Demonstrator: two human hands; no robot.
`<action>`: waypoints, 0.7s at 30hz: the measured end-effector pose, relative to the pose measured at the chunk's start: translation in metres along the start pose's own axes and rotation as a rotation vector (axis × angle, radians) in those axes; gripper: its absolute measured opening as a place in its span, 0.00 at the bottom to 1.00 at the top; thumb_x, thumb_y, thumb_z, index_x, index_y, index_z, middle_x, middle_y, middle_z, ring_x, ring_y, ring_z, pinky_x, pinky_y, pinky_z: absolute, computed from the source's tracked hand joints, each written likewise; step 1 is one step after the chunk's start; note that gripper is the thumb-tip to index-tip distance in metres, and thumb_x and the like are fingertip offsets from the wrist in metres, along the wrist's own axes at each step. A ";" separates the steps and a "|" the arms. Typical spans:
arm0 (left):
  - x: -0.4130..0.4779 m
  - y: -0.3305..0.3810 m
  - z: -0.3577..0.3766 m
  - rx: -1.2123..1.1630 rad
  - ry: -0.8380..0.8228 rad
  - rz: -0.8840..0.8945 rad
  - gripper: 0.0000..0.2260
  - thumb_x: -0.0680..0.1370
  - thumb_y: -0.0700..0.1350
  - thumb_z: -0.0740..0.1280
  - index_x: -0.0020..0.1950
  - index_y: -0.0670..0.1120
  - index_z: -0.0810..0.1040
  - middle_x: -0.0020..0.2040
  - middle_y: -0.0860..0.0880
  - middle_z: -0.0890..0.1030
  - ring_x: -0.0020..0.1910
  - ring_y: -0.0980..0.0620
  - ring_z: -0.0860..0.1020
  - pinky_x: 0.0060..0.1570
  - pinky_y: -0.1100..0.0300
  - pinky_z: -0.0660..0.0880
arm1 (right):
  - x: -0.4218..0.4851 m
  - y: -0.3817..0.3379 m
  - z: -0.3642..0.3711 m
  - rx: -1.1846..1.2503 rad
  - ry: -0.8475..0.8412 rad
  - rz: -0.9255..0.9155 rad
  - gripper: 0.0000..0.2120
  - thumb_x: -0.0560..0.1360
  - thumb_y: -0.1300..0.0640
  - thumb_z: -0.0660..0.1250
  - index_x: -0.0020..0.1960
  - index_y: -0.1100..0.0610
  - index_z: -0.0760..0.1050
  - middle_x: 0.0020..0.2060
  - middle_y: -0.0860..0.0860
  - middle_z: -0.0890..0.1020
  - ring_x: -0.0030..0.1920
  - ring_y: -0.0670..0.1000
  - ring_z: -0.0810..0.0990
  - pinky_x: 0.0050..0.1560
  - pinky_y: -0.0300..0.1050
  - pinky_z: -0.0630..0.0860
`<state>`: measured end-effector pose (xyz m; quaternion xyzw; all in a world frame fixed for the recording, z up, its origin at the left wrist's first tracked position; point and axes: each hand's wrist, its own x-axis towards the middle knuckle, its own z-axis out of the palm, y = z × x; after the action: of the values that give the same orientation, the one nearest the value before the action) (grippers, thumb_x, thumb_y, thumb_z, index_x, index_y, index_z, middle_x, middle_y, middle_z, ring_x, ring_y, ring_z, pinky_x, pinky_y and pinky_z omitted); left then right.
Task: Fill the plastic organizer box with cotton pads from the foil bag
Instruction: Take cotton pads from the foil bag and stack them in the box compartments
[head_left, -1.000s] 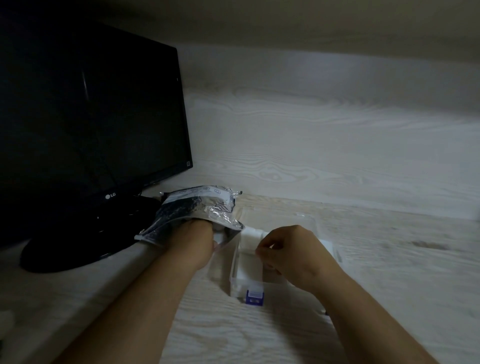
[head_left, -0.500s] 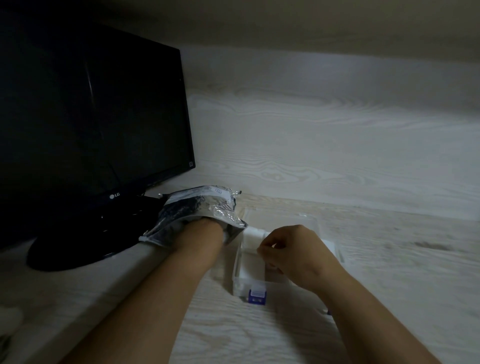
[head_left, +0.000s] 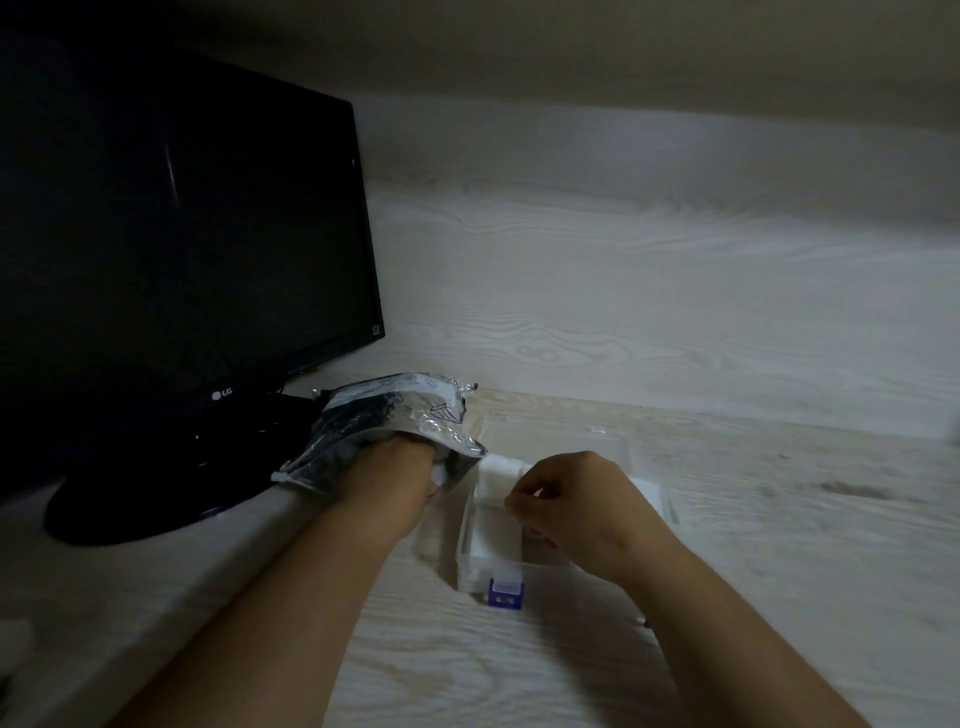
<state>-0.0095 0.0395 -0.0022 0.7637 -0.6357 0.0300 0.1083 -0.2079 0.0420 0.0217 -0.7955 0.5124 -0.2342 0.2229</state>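
Note:
A crinkled foil bag (head_left: 395, 415) lies on the wooden desk beside the monitor stand. My left hand (head_left: 397, 470) is pushed into the bag's mouth up to the knuckles, so its fingers are hidden. To the right stands the clear plastic organizer box (head_left: 464, 551) with a purple latch (head_left: 505, 593) at its near edge and its lid (head_left: 561, 436) folded back. White cotton pads (head_left: 493, 535) fill its left compartment. My right hand (head_left: 576, 504) hovers over the box with curled fingers, thumb and forefinger pinching at the edge of the pads.
A black monitor (head_left: 182, 234) on a round base (head_left: 145, 499) fills the left side, close behind the bag. A wooden wall panel (head_left: 675, 291) rises behind the desk. Bare desk surface (head_left: 805, 519) extends to the right of the box.
Both hands stay almost where they were. The view has shifted slightly, and the left hand sits a little deeper in the bag.

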 end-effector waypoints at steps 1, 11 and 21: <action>-0.001 0.001 0.000 0.027 0.013 0.024 0.11 0.79 0.47 0.65 0.61 0.50 0.77 0.60 0.46 0.80 0.59 0.45 0.78 0.55 0.56 0.73 | 0.000 0.000 0.000 -0.001 0.000 -0.001 0.06 0.74 0.48 0.68 0.44 0.48 0.83 0.36 0.46 0.83 0.37 0.46 0.81 0.40 0.42 0.79; -0.003 0.006 -0.001 -0.020 -0.022 0.001 0.17 0.81 0.43 0.59 0.70 0.49 0.72 0.68 0.43 0.74 0.66 0.43 0.73 0.65 0.52 0.70 | 0.001 0.000 0.000 0.014 -0.005 -0.002 0.06 0.74 0.48 0.69 0.45 0.48 0.83 0.37 0.45 0.83 0.39 0.46 0.82 0.45 0.45 0.81; -0.001 -0.001 -0.008 -0.193 -0.143 -0.023 0.18 0.79 0.46 0.65 0.69 0.45 0.74 0.68 0.42 0.74 0.66 0.43 0.73 0.67 0.51 0.69 | 0.001 0.001 0.000 0.006 0.003 -0.013 0.06 0.74 0.48 0.69 0.45 0.49 0.83 0.38 0.46 0.83 0.39 0.47 0.82 0.44 0.45 0.80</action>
<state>-0.0077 0.0427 0.0055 0.7573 -0.6327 -0.0872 0.1362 -0.2080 0.0411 0.0213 -0.7977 0.5070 -0.2383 0.2231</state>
